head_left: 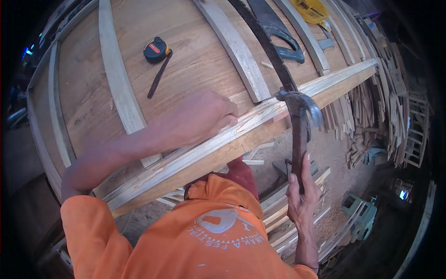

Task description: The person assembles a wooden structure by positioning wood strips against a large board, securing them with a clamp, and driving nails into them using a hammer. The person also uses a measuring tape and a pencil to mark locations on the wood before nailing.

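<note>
My right hand [303, 193] grips a claw hammer [298, 130] by its dark handle. The hammer's metal head is up, over the wooden edge strip [260, 111] along the near side of a panel. My left hand [216, 114] is closed against that strip, left of the hammer. Its fingers are pressed together, and whatever they pinch is hidden or too small to make out. Pale wooden battens [234, 49] run across the plywood panel [186, 69] and end near the strip.
On the panel lie a black and orange tape measure [157, 50], a handsaw [278, 39] and a yellow round object [310, 10]. A long dark strip [262, 39] crosses the panel. Stacked lumber [357, 116], a ladder-like frame [416, 130] and a green machine [360, 216] stand to the right.
</note>
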